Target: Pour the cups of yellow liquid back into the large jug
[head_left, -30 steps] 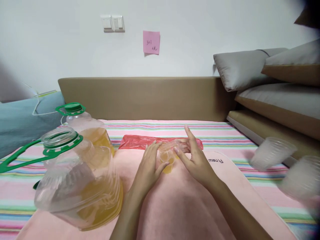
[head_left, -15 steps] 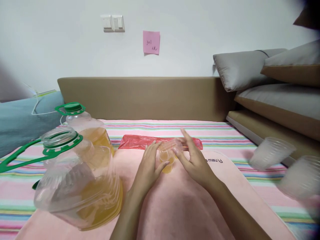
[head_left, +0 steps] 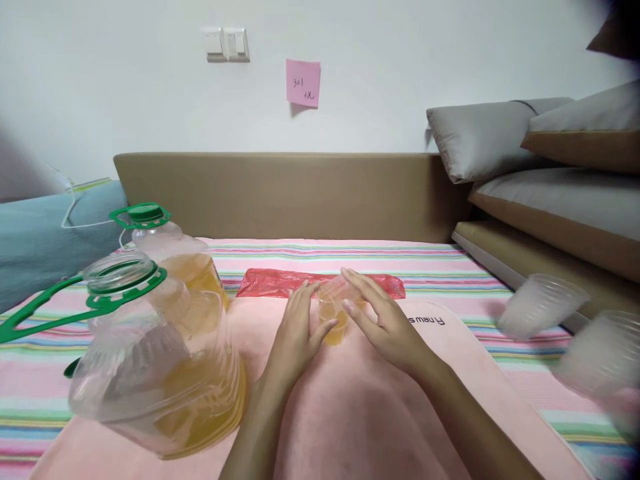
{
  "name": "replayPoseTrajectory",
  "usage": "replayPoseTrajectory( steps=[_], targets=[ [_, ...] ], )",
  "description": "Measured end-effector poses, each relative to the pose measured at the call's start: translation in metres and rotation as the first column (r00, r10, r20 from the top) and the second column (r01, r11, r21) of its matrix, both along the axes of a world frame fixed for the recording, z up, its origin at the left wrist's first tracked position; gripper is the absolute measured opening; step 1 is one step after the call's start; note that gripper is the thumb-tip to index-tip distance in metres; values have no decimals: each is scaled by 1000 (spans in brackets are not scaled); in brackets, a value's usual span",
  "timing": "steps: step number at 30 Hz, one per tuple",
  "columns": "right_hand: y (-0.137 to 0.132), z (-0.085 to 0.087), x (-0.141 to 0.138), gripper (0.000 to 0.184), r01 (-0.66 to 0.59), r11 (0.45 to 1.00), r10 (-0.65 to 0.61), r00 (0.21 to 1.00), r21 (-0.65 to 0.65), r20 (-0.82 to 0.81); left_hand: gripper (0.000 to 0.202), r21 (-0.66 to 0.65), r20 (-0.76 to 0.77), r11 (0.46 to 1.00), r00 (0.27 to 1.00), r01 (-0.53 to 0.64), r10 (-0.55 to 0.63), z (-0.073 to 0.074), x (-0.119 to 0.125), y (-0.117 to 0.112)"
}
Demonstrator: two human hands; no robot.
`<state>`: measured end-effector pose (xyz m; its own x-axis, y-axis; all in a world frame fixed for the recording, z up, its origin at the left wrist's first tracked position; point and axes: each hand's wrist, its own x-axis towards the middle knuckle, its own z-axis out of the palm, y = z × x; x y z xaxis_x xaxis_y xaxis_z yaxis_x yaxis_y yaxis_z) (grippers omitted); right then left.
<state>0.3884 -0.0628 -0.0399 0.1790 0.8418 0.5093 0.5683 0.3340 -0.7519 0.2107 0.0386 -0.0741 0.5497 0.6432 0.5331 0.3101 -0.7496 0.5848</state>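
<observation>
A small clear plastic cup (head_left: 334, 328) with yellow liquid in it stands on the pink cloth in front of me. My left hand (head_left: 300, 327) curves around its left side, thumb against the near wall. Just above its rim, a second clear piece, which looks like a tilted plastic cup (head_left: 338, 288), sits between the thumb and fingers of my right hand (head_left: 383, 320). Its outline is faint and partly covered by my fingers. Left of my arms is a large open plastic jug (head_left: 200, 400) of yellow liquid, its green handle swung out.
Behind it stands a capped jug (head_left: 195, 270), also with yellow liquid. A red plastic bag (head_left: 270, 283) lies beyond my hands. To the right are two stacks of clear cups (head_left: 543, 307), beside piled cushions (head_left: 560, 200). A brown board (head_left: 280, 197) closes off the back.
The fingers of my right hand, raised and spread before, have come down and left around the tilted clear piece. My left hand and the cup with liquid stay nearly in place.
</observation>
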Motion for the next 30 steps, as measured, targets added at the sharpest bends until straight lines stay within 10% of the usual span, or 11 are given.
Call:
replayPoseTrajectory(
  steps=[12,19,30],
  targets=[
    [3,0,4,40,89,991,-89,996,103,-4,93,19,56,1000,998,-17,16,9,0,-8],
    [4,-1,9,49,131,991,-132,990,-27,-42,57,-141,251,986,960,-92,126,25,-2,-17],
    [0,4,9,49,99,995,-99,995,-33,7,50,-173,142,983,985,-70,95,23,-4,-14]
  ],
)
